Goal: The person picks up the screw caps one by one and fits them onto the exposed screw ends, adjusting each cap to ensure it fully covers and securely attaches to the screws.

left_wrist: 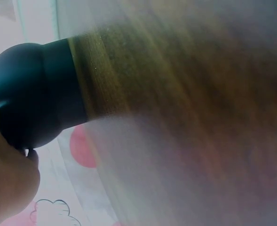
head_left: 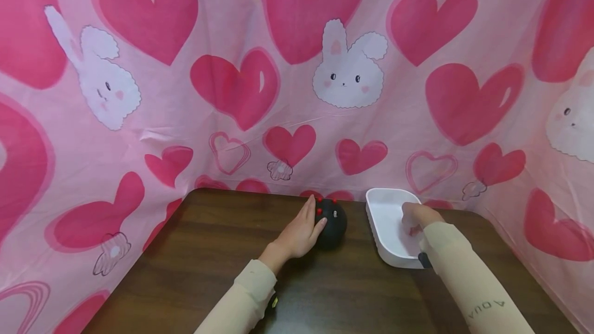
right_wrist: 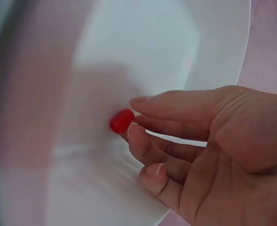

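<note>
My left hand (head_left: 297, 230) rests against the left side of a black rounded object (head_left: 333, 231). Its fingers lie straight along the side and the thumb lies apart from them at the front. Small red pegs (head_left: 319, 211) and a metallic stub (head_left: 335, 214) stick up from the object's top. In the left wrist view the object (left_wrist: 25, 94) shows a round body on a narrower base. Inside a white tray (head_left: 381, 236), my right hand (head_left: 417, 216) pinches a small red cylinder (right_wrist: 122, 121) at its thumb and fingertips. The other fingers are loosely bent.
A dark wooden table (head_left: 204, 251) bears the tray and the black object. Pink fabric (head_left: 297, 112) with hearts and rabbits hangs behind and along both sides of the table. The tray stands near the back edge, right of the black object.
</note>
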{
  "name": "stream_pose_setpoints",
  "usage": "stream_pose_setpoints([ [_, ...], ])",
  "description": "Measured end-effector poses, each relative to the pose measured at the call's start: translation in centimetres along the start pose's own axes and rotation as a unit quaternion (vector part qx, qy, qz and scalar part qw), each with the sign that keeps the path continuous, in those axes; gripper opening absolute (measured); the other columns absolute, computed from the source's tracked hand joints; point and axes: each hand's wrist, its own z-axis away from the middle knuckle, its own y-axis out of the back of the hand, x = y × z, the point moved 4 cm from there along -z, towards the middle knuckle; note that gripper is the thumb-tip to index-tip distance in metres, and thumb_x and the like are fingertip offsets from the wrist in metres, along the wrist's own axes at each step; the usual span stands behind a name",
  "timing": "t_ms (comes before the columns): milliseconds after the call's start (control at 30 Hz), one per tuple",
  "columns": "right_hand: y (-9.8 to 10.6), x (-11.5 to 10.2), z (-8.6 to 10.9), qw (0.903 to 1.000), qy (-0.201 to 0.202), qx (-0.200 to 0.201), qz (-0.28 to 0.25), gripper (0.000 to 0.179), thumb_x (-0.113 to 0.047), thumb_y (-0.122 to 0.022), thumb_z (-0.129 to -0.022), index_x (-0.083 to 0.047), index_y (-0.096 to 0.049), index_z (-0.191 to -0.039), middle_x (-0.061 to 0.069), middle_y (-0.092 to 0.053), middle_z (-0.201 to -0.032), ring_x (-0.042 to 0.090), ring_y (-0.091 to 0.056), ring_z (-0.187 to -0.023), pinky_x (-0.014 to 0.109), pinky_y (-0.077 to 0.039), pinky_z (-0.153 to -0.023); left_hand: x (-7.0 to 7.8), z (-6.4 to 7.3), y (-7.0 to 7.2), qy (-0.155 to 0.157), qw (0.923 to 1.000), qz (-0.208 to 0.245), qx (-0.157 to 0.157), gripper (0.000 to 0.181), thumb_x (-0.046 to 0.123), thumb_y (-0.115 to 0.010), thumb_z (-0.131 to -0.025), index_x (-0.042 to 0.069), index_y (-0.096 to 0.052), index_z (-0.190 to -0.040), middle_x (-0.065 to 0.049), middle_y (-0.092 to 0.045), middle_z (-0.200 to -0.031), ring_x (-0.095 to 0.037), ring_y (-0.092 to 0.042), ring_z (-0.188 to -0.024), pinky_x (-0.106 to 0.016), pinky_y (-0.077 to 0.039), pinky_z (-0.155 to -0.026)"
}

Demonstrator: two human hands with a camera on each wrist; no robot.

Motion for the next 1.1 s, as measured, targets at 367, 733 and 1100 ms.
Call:
stream_pose_setpoints([
  [367,-0.8,-0.2,-0.8,0.9926,0.062,-0.018,0.103,0.020,-0.008,-0.083,-0.080,-0.002,-0.065,-0.087,0.006,-0.068,-0.074,0.025,-0.060,-0.080,0.044,-0.051,-0.077,0.0,0.0,0.0,-0.002,1.0000,-0.002,-0.003,0.084,0.058,-0.032,-0.107,0.007,0.001,-0.165,-0.009,-0.003,-0.173,-0.024,-0.011,-0.158,-0.043,-0.020,-0.124],
  [733,-1.8,-2.1,0.1,0.9879,0.121,-0.074,0.062,0.012,-0.013,-0.073,-0.088,-0.007,-0.072,-0.077,-0.001,-0.068,-0.069,0.013,-0.058,-0.068,0.035,-0.050,-0.067,0.1,-0.1,0.1,0.004,1.0000,-0.001,-0.006,0.084,0.058,-0.033,-0.107,0.008,0.001,-0.165,-0.006,-0.002,-0.173,-0.022,-0.010,-0.158,-0.041,-0.019,-0.125],
  [1100,-1.5,-2.7,-0.4,0.9764,0.165,-0.116,-0.077,0.012,-0.011,-0.069,-0.092,0.000,-0.073,-0.095,0.006,-0.074,-0.089,0.022,-0.068,-0.085,0.039,-0.051,-0.075,0.1,0.1,0.1,-0.003,1.0000,-0.004,0.003,0.083,0.056,-0.032,-0.108,0.005,0.000,-0.164,-0.010,-0.003,-0.173,-0.024,-0.011,-0.158,-0.042,-0.020,-0.125],
])
